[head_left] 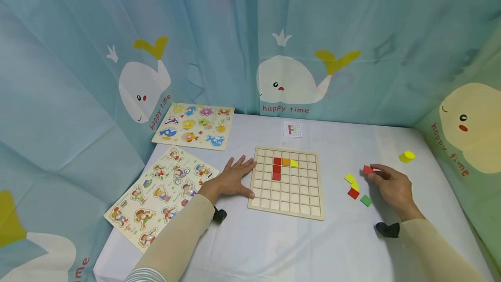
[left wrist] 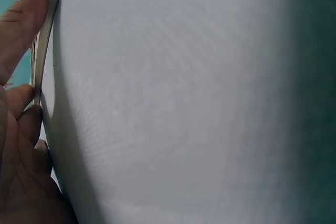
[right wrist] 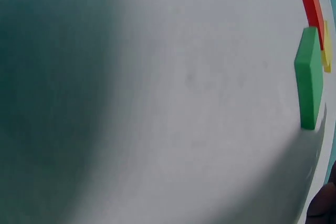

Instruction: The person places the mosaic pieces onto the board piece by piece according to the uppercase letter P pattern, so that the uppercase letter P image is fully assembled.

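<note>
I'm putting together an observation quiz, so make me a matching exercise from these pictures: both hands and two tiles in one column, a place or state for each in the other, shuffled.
1. Left hand
2. Right hand
3. Orange tile
4. Green tile

A. In the grid board, just left of a yellow tile
B. Pinching a red tile
C. Lying loose on the table
D. Touching the grid board's left edge

Pairs: 1-D, 2-B, 3-A, 4-C
</note>
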The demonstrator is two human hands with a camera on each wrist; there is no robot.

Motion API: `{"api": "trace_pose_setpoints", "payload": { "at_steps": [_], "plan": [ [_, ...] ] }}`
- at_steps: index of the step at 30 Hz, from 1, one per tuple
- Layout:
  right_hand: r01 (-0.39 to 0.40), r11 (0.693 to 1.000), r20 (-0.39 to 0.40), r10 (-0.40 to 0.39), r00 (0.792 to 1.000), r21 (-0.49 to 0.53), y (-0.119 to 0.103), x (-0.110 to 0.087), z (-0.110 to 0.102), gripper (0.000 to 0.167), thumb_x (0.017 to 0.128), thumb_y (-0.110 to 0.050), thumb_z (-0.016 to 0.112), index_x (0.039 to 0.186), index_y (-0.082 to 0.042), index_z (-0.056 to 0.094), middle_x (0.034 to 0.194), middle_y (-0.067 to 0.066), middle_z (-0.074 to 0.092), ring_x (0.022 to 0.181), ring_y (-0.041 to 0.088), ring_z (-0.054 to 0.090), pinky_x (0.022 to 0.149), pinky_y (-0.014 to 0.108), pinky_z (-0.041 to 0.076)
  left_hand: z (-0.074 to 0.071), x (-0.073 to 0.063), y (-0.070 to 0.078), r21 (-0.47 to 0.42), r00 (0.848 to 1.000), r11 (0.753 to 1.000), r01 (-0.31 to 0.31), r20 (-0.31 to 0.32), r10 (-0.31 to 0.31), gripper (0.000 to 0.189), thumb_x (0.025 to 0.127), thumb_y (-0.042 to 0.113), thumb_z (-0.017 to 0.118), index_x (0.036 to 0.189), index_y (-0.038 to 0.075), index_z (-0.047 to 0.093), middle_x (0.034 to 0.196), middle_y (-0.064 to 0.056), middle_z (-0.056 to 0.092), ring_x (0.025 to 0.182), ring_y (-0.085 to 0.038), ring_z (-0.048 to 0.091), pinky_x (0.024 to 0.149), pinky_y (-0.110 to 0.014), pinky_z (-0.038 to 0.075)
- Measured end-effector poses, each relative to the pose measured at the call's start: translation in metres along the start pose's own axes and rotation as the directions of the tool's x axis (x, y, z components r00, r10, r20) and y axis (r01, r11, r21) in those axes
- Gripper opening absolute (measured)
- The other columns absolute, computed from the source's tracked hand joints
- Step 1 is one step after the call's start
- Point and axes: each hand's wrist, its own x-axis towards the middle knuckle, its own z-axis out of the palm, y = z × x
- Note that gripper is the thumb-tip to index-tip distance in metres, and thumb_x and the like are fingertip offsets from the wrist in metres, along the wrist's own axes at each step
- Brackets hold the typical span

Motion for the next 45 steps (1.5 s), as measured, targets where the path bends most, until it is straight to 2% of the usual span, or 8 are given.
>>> {"api": "trace_pose_setpoints", "payload": {
  "at_steps": [6, 12, 14, 20, 25, 30, 38, 45],
  "plan": [
    [0.020, 1.000, 0.002, -0.020, 1.000, 0.005, -0.007, -0.001, 0.001, 0.047, 0.109, -0.016, 0.057, 0.155, -0.006, 0.053, 0.146, 0.031, 0.057, 0.121, 0.045, 0.055, 0.083, 0.033, 0.051, 0.001, 0.000, -0.001, -0.006, 1.000, 1.000, 0.000, 0.004, 0.000, 0.119, 0.078, 0.055, 0.089, 0.170, 0.024, 0.021, 0.178, 0.009, 0.013, 0.166, -0.017, -0.004, 0.133, -0.042, -0.016],
    [0.037, 0.999, 0.006, -0.037, 0.999, 0.036, -0.018, -0.005, 0.004, 0.046, 0.110, -0.020, 0.056, 0.155, -0.008, 0.053, 0.148, 0.029, 0.056, 0.125, 0.046, 0.054, 0.091, 0.050, 0.056, -0.001, -0.002, 0.001, 0.007, 1.000, 1.000, -0.004, 0.000, 0.004, 0.118, 0.078, 0.055, 0.089, 0.170, 0.023, 0.022, 0.178, 0.008, 0.014, 0.166, -0.018, -0.003, 0.133, -0.043, -0.015],
    [0.049, 0.998, -0.007, -0.049, 0.999, 0.039, -0.023, -0.007, 0.006, 0.045, 0.110, -0.021, 0.057, 0.153, -0.008, 0.055, 0.146, 0.028, 0.058, 0.125, 0.045, 0.055, 0.090, 0.046, 0.057, -0.002, -0.002, 0.001, 0.010, 1.000, 1.000, -0.006, 0.001, 0.006, 0.118, 0.079, 0.055, 0.089, 0.170, 0.023, 0.022, 0.178, 0.007, 0.014, 0.166, -0.018, -0.003, 0.133, -0.043, -0.015],
    [0.120, 0.991, -0.047, -0.117, 0.992, 0.055, -0.039, -0.011, 0.013, 0.042, 0.108, -0.025, 0.062, 0.147, -0.010, 0.063, 0.138, 0.025, 0.067, 0.124, 0.040, 0.060, 0.079, 0.014, 0.049, -0.002, -0.003, 0.003, 0.010, 1.000, 1.000, -0.001, 0.006, 0.001, 0.118, 0.079, 0.055, 0.088, 0.170, 0.023, 0.021, 0.178, 0.006, 0.014, 0.166, -0.019, -0.003, 0.133, -0.043, -0.015],
    [0.180, 0.981, -0.061, -0.176, 0.983, 0.077, -0.051, -0.014, 0.019, 0.041, 0.107, -0.023, 0.064, 0.145, -0.008, 0.064, 0.134, 0.026, 0.069, 0.120, 0.039, 0.062, 0.076, 0.004, 0.044, -0.001, -0.001, 0.002, 0.028, 1.000, 1.000, 0.004, 0.006, -0.004, 0.119, 0.079, 0.056, 0.088, 0.171, 0.023, 0.020, 0.178, 0.007, 0.013, 0.166, -0.018, -0.004, 0.133, -0.042, -0.015],
    [0.240, 0.967, -0.088, -0.233, 0.969, 0.087, -0.064, -0.018, 0.029, 0.039, 0.106, -0.018, 0.065, 0.143, -0.005, 0.066, 0.130, 0.027, 0.070, 0.111, 0.037, 0.064, 0.072, -0.001, 0.041, -0.002, -0.001, 0.001, 0.030, 1.000, 1.000, 0.001, 0.007, -0.001, 0.119, 0.079, 0.057, 0.088, 0.171, 0.023, 0.020, 0.178, 0.006, 0.013, 0.166, -0.018, -0.004, 0.133, -0.042, -0.015],
    [0.281, 0.952, -0.089, -0.272, 0.958, 0.120, -0.086, -0.025, 0.052, 0.036, 0.105, -0.016, 0.066, 0.140, -0.006, 0.068, 0.124, 0.024, 0.073, 0.101, 0.028, 0.064, 0.069, 0.006, 0.045, -0.003, -0.002, 0.003, 0.025, 1.000, 1.000, 0.002, 0.004, -0.002, 0.118, 0.079, 0.056, 0.088, 0.170, 0.023, 0.021, 0.178, 0.007, 0.014, 0.166, -0.018, -0.002, 0.133, -0.042, -0.013],
    [0.309, 0.936, -0.069, -0.302, 0.951, 0.167, -0.102, -0.033, 0.074, 0.035, 0.102, -0.012, 0.070, 0.137, -0.005, 0.070, 0.119, 0.023, 0.075, 0.098, 0.023, 0.067, 0.069, 0.006, 0.049, -0.001, 0.000, 0.002, 0.039, 1.000, 0.999, 0.010, -0.002, -0.010, 0.118, 0.079, 0.057, 0.088, 0.170, 0.024, 0.022, 0.178, 0.007, 0.014, 0.166, -0.018, -0.002, 0.134, -0.043, -0.012]
  ]
}}
